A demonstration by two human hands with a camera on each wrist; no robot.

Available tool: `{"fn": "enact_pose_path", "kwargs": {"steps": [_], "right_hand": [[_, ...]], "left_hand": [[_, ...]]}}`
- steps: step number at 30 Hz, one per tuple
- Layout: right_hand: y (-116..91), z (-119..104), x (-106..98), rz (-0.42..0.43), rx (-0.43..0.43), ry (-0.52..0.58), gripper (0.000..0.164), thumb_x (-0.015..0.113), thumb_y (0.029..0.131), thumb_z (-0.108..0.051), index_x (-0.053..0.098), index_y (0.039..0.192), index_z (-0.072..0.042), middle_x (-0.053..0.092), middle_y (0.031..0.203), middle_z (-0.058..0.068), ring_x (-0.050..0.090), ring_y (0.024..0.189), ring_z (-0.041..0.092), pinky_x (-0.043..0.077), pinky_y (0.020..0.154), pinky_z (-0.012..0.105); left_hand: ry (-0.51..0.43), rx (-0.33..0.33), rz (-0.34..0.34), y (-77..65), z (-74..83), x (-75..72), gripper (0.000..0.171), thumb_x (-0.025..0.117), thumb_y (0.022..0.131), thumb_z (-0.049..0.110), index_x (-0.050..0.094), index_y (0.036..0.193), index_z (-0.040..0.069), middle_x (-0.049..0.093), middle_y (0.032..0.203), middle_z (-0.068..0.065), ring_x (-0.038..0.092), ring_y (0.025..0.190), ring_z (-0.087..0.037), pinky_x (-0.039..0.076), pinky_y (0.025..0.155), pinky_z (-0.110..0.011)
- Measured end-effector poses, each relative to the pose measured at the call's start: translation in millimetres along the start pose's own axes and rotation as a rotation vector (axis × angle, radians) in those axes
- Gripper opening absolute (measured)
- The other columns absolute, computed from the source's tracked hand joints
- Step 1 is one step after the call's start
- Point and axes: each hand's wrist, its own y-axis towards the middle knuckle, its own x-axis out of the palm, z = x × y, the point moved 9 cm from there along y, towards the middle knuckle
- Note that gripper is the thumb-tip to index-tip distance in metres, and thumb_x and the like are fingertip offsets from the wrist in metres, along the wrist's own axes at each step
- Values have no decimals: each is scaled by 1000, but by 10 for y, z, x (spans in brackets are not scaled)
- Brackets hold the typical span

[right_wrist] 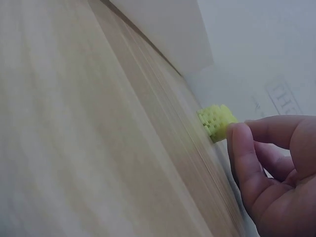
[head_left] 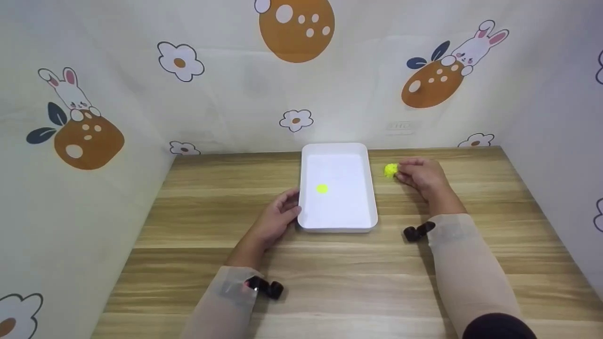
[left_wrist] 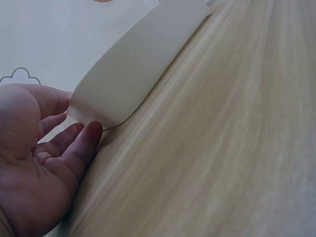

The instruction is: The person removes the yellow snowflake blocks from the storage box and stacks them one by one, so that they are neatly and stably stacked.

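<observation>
A shallow white tray [head_left: 337, 187] lies on the wooden table, with a flat yellow round spot [head_left: 321, 189] inside it, left of centre. My left hand [head_left: 278, 219] holds the tray's left side near the front corner; in the left wrist view its curled fingers and thumb meet the tray wall [left_wrist: 133, 64]. To the right of the tray, my right hand [head_left: 422, 178] pinches a small bright yellow piece [head_left: 390, 170] between thumb and fingertips. That yellow piece [right_wrist: 215, 121] has a knobbly, checkered surface in the right wrist view, close over the table.
The wood-grain table [head_left: 212, 197] ends at a pale cloth wall [head_left: 226, 108] behind the tray, printed with rabbits and flowers. Similar walls stand left and right. Black cameras [head_left: 412, 234] sit on both sleeved wrists.
</observation>
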Motion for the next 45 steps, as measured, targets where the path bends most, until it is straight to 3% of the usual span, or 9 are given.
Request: {"fn": "enact_pose_path", "kwargs": {"steps": [6, 13, 23, 37, 45], "right_hand": [[-18, 2, 12, -5, -10, 52, 53, 71, 101, -3, 54, 149, 9, 74, 108, 1, 78, 84, 5, 64, 91, 22], [-11, 5, 13, -6, -5, -2, 52, 72, 101, -5, 55, 149, 7, 71, 118, 4, 78, 87, 5, 63, 93, 21], [11, 11, 12, 8, -14, 16, 55, 74, 98, -3, 55, 148, 9, 76, 105, -3, 78, 86, 5, 64, 92, 21], [8, -4, 16, 11, -25, 19, 56, 73, 100, -5, 54, 150, 8, 73, 106, -3, 76, 85, 4, 64, 90, 19], [10, -4, 6, 19, -19, -24, 52, 72, 102, -10, 56, 149, 5, 71, 111, 1, 75, 86, 5, 64, 91, 21]], "left_hand": [[-22, 50, -20, -2, 35, 17, 58, 62, 107, 9, 45, 162, 8, 48, 166, -15, 49, 153, -34, 43, 128, -48], [-23, 21, -13, 11, 21, 14, 58, 63, 106, 10, 45, 161, 10, 49, 165, -13, 49, 153, -32, 43, 128, -46], [-34, 8, -8, 13, 14, 10, 58, 64, 106, 11, 46, 161, 12, 50, 165, -11, 50, 152, -30, 44, 128, -46], [5, 46, -34, 2, 40, 15, 58, 62, 107, 11, 44, 162, 9, 48, 166, -13, 49, 152, -32, 44, 127, -45], [-1, 23, -20, 12, 13, 6, 58, 64, 107, 12, 45, 161, 11, 49, 165, -11, 50, 152, -30, 44, 127, -45]]}}
